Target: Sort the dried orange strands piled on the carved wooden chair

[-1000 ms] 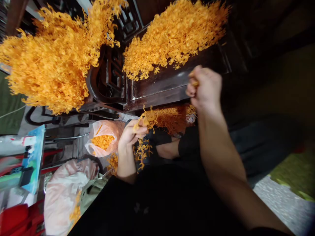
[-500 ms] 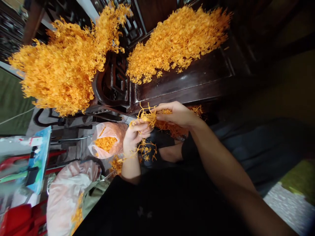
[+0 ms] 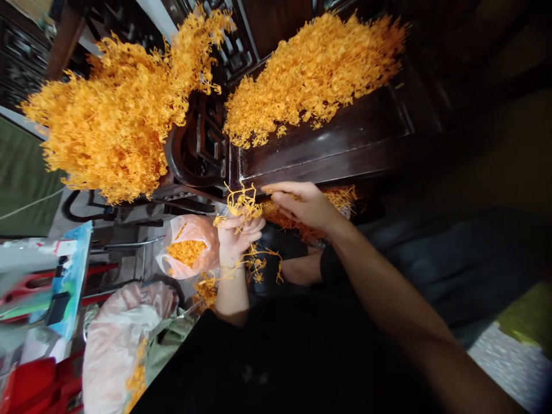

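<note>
My left hand [image 3: 237, 236] is closed round a bunch of thin orange branching sprigs [image 3: 241, 201], which stick out above and below the fist. My right hand [image 3: 302, 202] reaches across to the top of that bunch, fingers pinched on a sprig. Both hands hover in front of a dark polished wooden bench [image 3: 328, 144]. On the bench lies a large heap of the same orange sprigs [image 3: 314, 72]. A second, bigger orange heap [image 3: 112, 121] sits to the left.
Below the bench an open plastic bag [image 3: 190, 247] holds more orange sprigs. A larger pale bag [image 3: 116, 339] lies lower left. Red stools [image 3: 26, 385] and a blue box [image 3: 69, 282] stand at the left. My dark-clothed lap [image 3: 276, 356] fills the bottom.
My right hand came down from the bench, where it was raised in a fist, and moved left to the bunch in my left hand. The left hand lifted slightly.
</note>
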`<state>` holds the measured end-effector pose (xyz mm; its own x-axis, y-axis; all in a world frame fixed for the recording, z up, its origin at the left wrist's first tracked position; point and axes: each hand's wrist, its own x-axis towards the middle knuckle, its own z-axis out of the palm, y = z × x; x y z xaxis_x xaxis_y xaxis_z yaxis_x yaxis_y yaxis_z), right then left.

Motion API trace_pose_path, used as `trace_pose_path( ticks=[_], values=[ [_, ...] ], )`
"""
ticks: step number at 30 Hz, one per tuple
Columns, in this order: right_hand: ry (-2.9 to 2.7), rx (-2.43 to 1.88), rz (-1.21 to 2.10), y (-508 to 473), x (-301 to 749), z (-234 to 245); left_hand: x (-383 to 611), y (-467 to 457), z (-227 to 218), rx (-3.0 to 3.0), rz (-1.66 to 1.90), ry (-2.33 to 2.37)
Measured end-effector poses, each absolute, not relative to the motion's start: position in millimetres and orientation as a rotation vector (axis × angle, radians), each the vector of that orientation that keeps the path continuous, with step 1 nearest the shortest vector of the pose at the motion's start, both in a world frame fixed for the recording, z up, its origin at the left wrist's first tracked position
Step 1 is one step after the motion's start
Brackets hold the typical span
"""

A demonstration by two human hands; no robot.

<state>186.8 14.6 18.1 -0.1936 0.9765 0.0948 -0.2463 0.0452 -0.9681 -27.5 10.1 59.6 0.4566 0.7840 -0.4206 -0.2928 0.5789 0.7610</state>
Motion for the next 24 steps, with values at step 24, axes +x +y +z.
trace_pose_path(
  ticks=[24],
  values=[
    [-0.943, -0.901, 1.390, 27.1, 200.7, 2.9, -23.3, 0.7, 58.9, 0.423, 0.684, 0.885]
  ],
)
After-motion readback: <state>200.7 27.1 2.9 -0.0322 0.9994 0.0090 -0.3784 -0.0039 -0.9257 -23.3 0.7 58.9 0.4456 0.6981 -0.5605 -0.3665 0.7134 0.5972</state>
